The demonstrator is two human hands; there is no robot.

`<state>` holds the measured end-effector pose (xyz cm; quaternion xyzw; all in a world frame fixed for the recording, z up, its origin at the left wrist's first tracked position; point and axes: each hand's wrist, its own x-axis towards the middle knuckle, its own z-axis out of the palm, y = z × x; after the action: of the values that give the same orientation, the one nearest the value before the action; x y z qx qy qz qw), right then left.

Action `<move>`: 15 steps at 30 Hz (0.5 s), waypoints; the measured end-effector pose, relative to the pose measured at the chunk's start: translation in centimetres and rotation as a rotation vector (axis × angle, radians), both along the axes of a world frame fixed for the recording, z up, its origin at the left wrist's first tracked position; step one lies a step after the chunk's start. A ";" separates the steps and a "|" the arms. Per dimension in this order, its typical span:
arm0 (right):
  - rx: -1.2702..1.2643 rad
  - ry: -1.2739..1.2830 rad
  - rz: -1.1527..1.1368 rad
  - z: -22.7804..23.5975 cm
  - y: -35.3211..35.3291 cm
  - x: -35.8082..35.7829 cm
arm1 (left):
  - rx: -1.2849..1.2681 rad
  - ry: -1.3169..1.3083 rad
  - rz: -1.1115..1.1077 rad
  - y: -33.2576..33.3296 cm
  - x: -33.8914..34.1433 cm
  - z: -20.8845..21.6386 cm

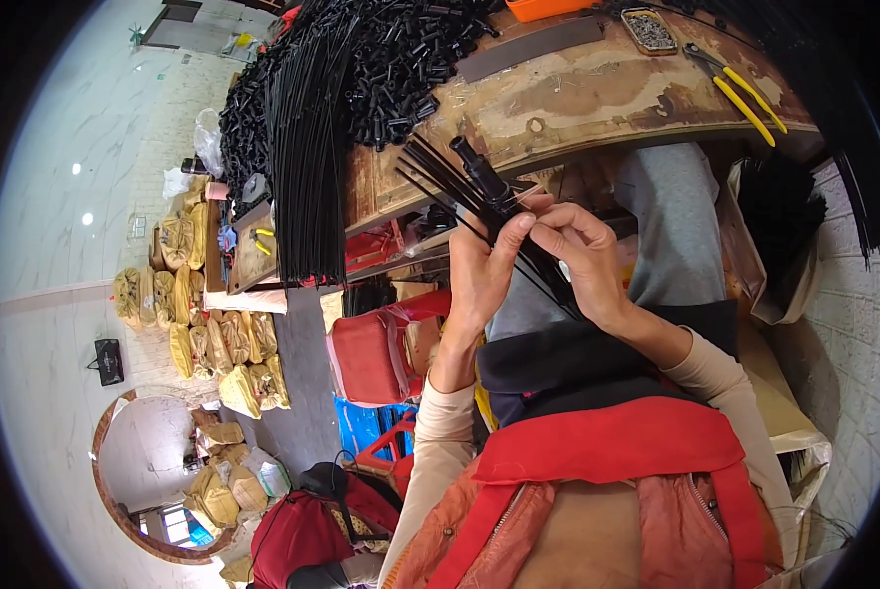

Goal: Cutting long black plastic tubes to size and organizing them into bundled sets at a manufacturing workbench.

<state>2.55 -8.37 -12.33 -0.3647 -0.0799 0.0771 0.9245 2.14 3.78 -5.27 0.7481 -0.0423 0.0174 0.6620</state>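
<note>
My left hand (481, 270) is closed around a bundle of thin black rods (438, 175), held just off the table's near edge. A thick black tube-like piece (477, 169) lies along the bundle, its ringed end pointing up and away from me. The rods' other ends come out below my hands, over my lap. My right hand (582, 250) meets the left thumb at the bundle, its thumb and fingers pinched together. By those fingertips a thin pale strand (526, 192) stretches at the black piece; its exact path is partly hidden.
On the wooden table (548, 98) lie a heap of short black tubes (401, 74), long black rods (307, 157) hanging over the edge, a tin of small metal parts (648, 31) and yellow-handled pliers (735, 93). A red seat (366, 358) stands left. Someone in a dark red jacket (298, 530) is lower left.
</note>
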 end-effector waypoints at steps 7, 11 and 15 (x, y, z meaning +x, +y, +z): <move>-0.005 -0.015 0.102 -0.1 -0.5 0.2 | 0.129 0.018 -0.017 0.4 -0.2 0.5; 0.076 -0.012 0.099 -1.3 0.2 0.2 | 0.293 -0.038 0.017 0.1 -0.3 0.5; 0.100 0.012 0.172 -0.3 0.5 0.5 | 0.307 -0.094 0.070 0.2 -0.3 -0.3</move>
<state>3.02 -7.87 -12.64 -0.3093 -0.1089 0.1541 0.9320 1.84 4.01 -5.58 0.8400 -0.0494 0.0687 0.5359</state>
